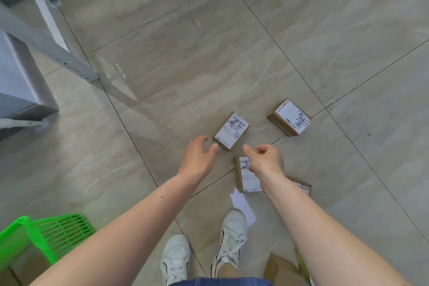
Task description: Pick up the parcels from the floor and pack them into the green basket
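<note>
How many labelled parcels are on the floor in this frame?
4: one ahead of both hands, one farther right, one under the right wrist, one mostly hidden behind the right forearm. More may be hidden.

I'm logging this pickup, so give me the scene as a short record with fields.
parcels on floor: four in view, middle, far right, near, one mostly hidden by the right arm
left hand: open, reaching for the middle parcel, not touching
right hand: loosely curled, empty, above the near parcel
basket: green, lower left, contents not visible
paper: white sheet by the shoes
</note>
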Motion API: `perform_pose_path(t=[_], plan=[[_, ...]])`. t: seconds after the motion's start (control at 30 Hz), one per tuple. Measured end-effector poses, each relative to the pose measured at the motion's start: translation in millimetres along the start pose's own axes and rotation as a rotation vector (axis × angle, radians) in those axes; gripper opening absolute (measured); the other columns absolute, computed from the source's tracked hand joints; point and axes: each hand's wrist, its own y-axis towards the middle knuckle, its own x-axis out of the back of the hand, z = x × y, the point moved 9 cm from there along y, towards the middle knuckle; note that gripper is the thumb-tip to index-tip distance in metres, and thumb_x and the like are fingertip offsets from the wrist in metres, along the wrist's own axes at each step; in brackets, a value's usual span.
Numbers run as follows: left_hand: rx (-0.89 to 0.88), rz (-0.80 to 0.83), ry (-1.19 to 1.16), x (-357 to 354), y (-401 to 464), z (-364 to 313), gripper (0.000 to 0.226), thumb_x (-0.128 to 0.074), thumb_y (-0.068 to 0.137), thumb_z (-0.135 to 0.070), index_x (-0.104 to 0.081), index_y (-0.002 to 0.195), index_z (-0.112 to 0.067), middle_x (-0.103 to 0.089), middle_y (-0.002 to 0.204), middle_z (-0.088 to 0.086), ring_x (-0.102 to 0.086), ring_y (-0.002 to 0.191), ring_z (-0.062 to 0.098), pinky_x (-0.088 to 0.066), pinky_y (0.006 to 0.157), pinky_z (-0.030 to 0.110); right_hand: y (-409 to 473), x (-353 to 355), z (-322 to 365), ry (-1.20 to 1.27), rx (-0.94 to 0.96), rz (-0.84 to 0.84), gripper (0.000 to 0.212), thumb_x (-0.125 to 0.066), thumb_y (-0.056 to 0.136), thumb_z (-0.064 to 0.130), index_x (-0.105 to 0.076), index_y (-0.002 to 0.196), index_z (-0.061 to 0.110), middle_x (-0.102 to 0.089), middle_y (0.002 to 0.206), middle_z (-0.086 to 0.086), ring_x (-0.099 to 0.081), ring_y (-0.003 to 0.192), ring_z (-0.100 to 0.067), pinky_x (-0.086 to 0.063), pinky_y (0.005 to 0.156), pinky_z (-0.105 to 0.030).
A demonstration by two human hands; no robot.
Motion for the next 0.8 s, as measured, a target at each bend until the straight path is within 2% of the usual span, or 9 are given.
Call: perform_pose_path(t=[0.17, 0.23, 0.3, 0.37, 0.43, 0.5, 0.63, 0.7, 0.8], plan=[[-0.009, 0.005, 0.033, -50.1, 82.3, 32.6, 0.059, -0.056, 0.094, -0.036, -0.038, 0.146, -0.012, -0.039, 0.153, 0.008, -0.039, 0.14, 0.024, -0.035, 0.113, 0.041, 82.1, -30.7, -30.5, -0.022, -0.008, -0.019, 0.049, -0.068, 0.084, 0.042, -0.058, 0.123, 0.014, -0.063, 0.12, -0.005, -0.062, 0.111, -0.027, -0.048, 0.098, -0.037], [-0.019, 0.002, 0.057, -64.8, 116.1, 39.9, 0.059, -0.055, 0.095, -0.032, -0.036, 0.147, -0.01, -0.038, 0.153, 0.009, -0.038, 0.14, 0.024, -0.034, 0.113, 0.036, 113.4, -44.1, -35.7, -0.022, 0.002, 0.001, 0.051, -0.066, 0.086, 0.04, -0.056, 0.127, 0.011, -0.061, 0.123, -0.006, -0.058, 0.116, -0.026, -0.045, 0.093, -0.033], [-0.026, 0.006, 0.079, -79.1, 146.2, 46.9, 0.059, -0.055, 0.096, -0.028, -0.033, 0.148, -0.011, -0.035, 0.155, 0.008, -0.037, 0.14, 0.023, -0.031, 0.112, 0.033, 143.2, -59.5, -39.9, -0.034, 0.005, 0.04, 0.047, -0.065, 0.087, 0.041, -0.056, 0.122, 0.011, -0.062, 0.117, -0.006, -0.059, 0.11, -0.026, -0.043, 0.085, -0.031], [-0.031, 0.009, 0.084, -91.4, 173.0, 56.1, 0.062, -0.056, 0.095, -0.025, -0.03, 0.15, -0.012, -0.032, 0.157, 0.007, -0.033, 0.143, 0.022, -0.028, 0.115, 0.033, 168.1, -76.8, -40.6, -0.08, 0.019, 0.071, 0.029, -0.064, 0.088, 0.04, -0.058, 0.097, 0.013, -0.061, 0.097, -0.003, -0.059, 0.095, -0.023, -0.041, 0.075, -0.028], [-0.025, 0.019, 0.073, -104.6, 194.4, 65.6, 0.063, -0.056, 0.095, -0.022, -0.028, 0.151, -0.013, -0.03, 0.158, 0.006, -0.03, 0.145, 0.022, -0.027, 0.117, 0.034, 188.0, -93.3, -42.4, -0.109, 0.037, 0.094, 0.023, -0.064, 0.089, 0.037, -0.059, 0.08, 0.016, -0.061, 0.085, -0.001, -0.059, 0.086, -0.023, -0.04, 0.067, -0.027], [-0.003, 0.046, 0.062, -119.5, 210.2, 72.9, 0.062, -0.053, 0.096, -0.019, -0.027, 0.151, -0.013, -0.033, 0.156, 0.005, -0.034, 0.143, 0.024, -0.031, 0.115, 0.034, 204.3, -109.7, -48.3, -0.11, 0.029, 0.13, 0.021, -0.062, 0.09, 0.034, -0.068, 0.09, 0.014, -0.07, 0.094, -0.003, -0.067, 0.089, -0.024, -0.045, 0.067, -0.027], [-0.033, 0.022, 0.102, -131.9, 226.0, 75.3, 0.04, -0.049, 0.092, -0.007, -0.051, 0.131, -0.012, -0.063, 0.128, 0.006, -0.058, 0.116, 0.029, -0.048, 0.096, 0.037, 219.9, -124.6, -61.1, -0.146, 0.014, 0.113, 0.026, -0.059, 0.091, 0.031, -0.069, 0.103, 0.01, -0.073, 0.103, -0.007, -0.07, 0.089, -0.027, -0.049, 0.064, -0.028], [-0.056, -0.022, 0.108, -126.4, 225.8, 71.8, 0.038, -0.049, 0.09, -0.006, -0.056, 0.126, -0.016, -0.066, 0.121, 0.002, -0.061, 0.108, 0.027, -0.05, 0.09, 0.034, 218.1, -121.9, -57.5, -0.151, 0.031, 0.073, 0.026, -0.06, 0.089, 0.031, -0.069, 0.105, 0.012, -0.073, 0.104, -0.004, -0.068, 0.093, -0.025, -0.049, 0.07, -0.03], [-0.075, -0.076, 0.09, -110.1, 209.0, 63.0, 0.031, -0.048, 0.089, -0.008, -0.06, 0.115, -0.018, -0.068, 0.112, 0.0, -0.062, 0.101, 0.025, -0.05, 0.083, 0.034, 201.1, -115.5, -48.6, -0.1, 0.03, 0.065, 0.025, -0.06, 0.089, 0.032, -0.071, 0.098, 0.012, -0.074, 0.099, -0.005, -0.068, 0.091, -0.025, -0.048, 0.069, -0.029]])
